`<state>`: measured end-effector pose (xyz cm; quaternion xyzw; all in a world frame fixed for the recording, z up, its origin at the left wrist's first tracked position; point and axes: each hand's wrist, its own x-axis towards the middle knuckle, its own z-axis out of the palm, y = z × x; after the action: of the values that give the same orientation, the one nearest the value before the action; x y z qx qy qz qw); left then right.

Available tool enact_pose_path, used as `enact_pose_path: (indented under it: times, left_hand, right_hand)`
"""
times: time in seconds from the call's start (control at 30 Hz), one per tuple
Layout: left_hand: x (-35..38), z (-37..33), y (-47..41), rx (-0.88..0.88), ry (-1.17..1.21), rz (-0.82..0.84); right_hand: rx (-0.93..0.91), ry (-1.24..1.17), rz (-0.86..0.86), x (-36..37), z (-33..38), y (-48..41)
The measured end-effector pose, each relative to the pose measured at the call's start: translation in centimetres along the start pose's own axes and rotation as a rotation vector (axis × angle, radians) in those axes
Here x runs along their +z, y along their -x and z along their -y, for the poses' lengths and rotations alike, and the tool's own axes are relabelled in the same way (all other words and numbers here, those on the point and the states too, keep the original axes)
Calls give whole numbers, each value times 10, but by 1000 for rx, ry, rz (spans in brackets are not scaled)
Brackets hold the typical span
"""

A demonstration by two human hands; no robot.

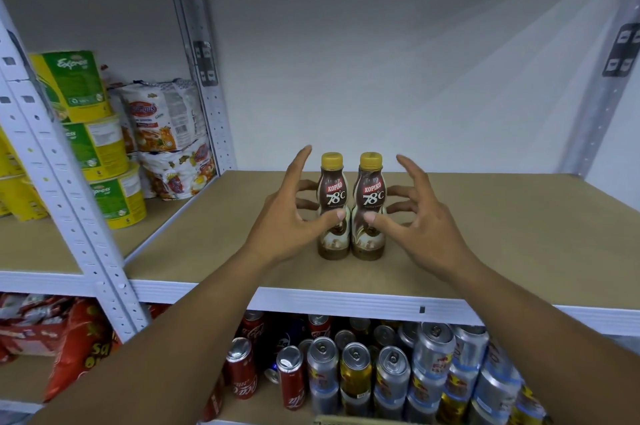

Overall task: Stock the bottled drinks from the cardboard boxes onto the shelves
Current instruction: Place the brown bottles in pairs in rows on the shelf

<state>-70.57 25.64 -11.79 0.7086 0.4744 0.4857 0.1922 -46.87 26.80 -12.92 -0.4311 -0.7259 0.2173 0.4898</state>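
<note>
Bottles (370, 196) upright on shelf (502, 234), side by side. Left hand (287, 220), right hand (426, 223) flank one each; fingers (300, 159) splayed, gripping nothing.

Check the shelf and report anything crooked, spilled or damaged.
Nothing stands out. The left bottle and right bottle stand upright, side by side on the shelf, caps on, labels forward, no spill. The noodle packs in the next bay slump slightly.
</note>
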Motion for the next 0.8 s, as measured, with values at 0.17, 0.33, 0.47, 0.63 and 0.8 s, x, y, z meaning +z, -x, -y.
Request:
enact_pose_path:
  times: [0.17,0.33,0.47,0.63,0.8]
  left_hand:
    - [-8,-9,-17,52,-70,100]
    - [-8,0,-20,42,-65,92]
    - [-17,9,-26,37,-89,66]
    - [-40,26,-35,-3,-107,63]
    - [-57,43,-43,-26,-96,62]
  right_hand:
    - [-87,90,101,-4,11,-23]
    - [-99,81,120,0,5,-35]
    - [-121,72,134,15,3,-49]
    - [-124,60,149,43,8,-66]
    - [-112,48,169,65,11,-82]
